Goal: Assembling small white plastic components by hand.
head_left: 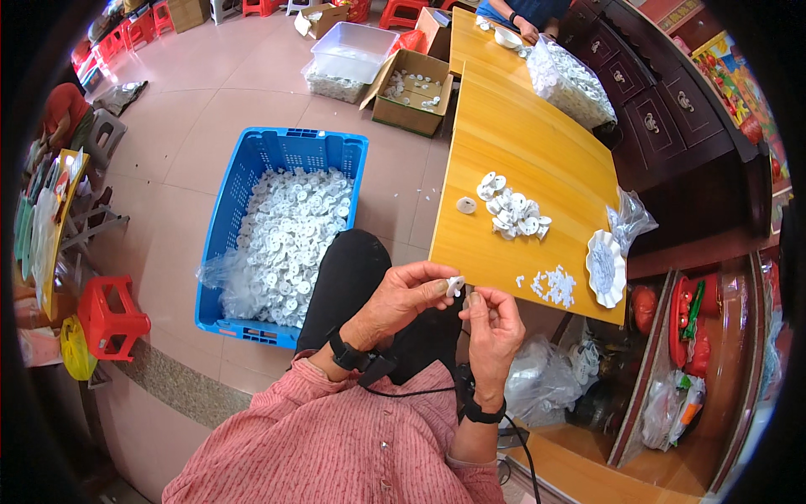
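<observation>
My left hand [403, 301] pinches a small white round plastic part [455, 286] between thumb and fingertips, in front of the table's near edge. Close beside it, my right hand [490, 329] has thumb and forefinger pressed together; anything between them is too small to make out. Ahead on the wooden table [495, 126] lies a heap of similar white round parts [514, 210], with one lone disc [466, 205] to its left. Tiny white pieces [556, 287] are scattered near the table's front edge. More of them fill a scalloped white dish [620, 281] at the right.
On the floor at my left stands a blue crate [220, 202] full of white round parts. A cardboard box [407, 116] and a clear plastic bin [357, 46] sit farther back. Across the table, another person's hand [527, 32] is near a bulging clear bag [571, 82]. A red stool [112, 319] stands left.
</observation>
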{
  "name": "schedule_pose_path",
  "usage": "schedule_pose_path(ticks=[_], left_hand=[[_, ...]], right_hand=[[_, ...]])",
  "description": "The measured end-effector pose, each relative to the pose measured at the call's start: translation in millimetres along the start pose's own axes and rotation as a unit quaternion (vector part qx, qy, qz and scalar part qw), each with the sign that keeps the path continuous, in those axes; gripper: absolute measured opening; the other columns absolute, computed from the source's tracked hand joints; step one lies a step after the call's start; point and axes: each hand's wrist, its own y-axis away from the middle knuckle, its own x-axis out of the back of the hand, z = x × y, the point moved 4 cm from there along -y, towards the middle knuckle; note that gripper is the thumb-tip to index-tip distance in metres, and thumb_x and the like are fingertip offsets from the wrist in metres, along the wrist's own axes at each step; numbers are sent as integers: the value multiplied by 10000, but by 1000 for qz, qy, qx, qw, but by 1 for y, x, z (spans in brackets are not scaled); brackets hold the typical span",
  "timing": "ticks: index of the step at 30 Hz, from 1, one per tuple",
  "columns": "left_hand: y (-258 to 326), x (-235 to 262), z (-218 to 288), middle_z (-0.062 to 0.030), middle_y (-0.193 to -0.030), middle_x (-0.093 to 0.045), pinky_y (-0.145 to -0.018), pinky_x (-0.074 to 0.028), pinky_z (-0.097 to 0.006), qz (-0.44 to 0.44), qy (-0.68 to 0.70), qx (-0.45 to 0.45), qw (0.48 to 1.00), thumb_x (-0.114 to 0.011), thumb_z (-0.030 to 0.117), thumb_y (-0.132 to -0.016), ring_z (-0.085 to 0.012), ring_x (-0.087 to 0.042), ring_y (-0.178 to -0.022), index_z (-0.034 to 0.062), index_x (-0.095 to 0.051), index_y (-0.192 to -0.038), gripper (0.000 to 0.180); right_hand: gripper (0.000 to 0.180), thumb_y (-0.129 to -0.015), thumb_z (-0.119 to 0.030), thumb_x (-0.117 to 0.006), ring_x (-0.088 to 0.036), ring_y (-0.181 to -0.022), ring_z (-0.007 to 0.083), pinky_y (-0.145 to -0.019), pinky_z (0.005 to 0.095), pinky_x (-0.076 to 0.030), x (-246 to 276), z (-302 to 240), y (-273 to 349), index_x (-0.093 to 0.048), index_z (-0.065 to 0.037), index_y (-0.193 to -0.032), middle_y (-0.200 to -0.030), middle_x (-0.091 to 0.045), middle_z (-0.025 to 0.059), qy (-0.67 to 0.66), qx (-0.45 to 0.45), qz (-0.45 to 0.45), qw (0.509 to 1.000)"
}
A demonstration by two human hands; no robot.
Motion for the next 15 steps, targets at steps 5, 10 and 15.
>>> schedule_pose_path(ticks=[5,10,15], left_hand=[[-2,0,0,-123,-1113,-703,-848,-592,-293,-7,5,-14,1000,-662,83,-974,-171,-693,-937,-27,-644,-1241,289],[0,0,-1,-122,-1116,-703,-848,-594,-295,-6,4,-11,1000,-668,85,-971,-170,-692,-947,-21,-649,-1237,287],[2,-3,2,-118,-1104,-705,-854,-593,-298,0,-22,-9,1000,-671,80,-968,-165,-691,-936,-21,-652,-1235,286]], right_hand=[[82,-955,-56,-675,-622,-692,86,-626,230,-510,-2,2,2,-651,21,-974,-830,-660,36,61,43,-26,997],[85,-966,-66,-667,-601,-667,61,-606,212,-502,-7,4,3,-641,15,-965,-828,-659,15,106,71,-36,991],[96,-908,-36,-686,-572,-625,148,-585,301,-471,-10,1,4,-607,-4,-864,-769,-615,68,99,43,-10,994]])
